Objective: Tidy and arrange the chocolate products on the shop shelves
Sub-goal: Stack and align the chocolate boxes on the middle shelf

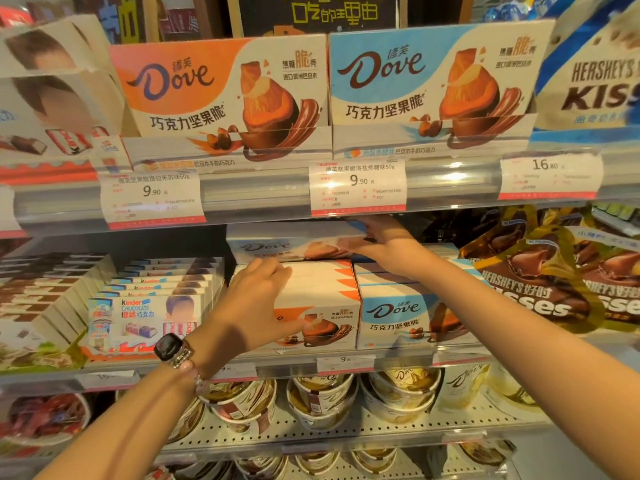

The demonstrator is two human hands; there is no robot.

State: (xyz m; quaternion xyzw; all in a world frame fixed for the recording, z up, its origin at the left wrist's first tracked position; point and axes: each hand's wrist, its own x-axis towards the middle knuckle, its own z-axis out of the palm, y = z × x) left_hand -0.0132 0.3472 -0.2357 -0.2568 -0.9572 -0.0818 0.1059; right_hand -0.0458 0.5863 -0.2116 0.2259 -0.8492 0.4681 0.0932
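Our right hand (pixel 377 245) grips a blue Dove box (pixel 277 249) atop the orange Dove carton (pixel 322 292), where our left hand (pixel 256 299) rests flat.

Head view faces the shelves (pixel 256 199) closely, perhaps slightly downward.
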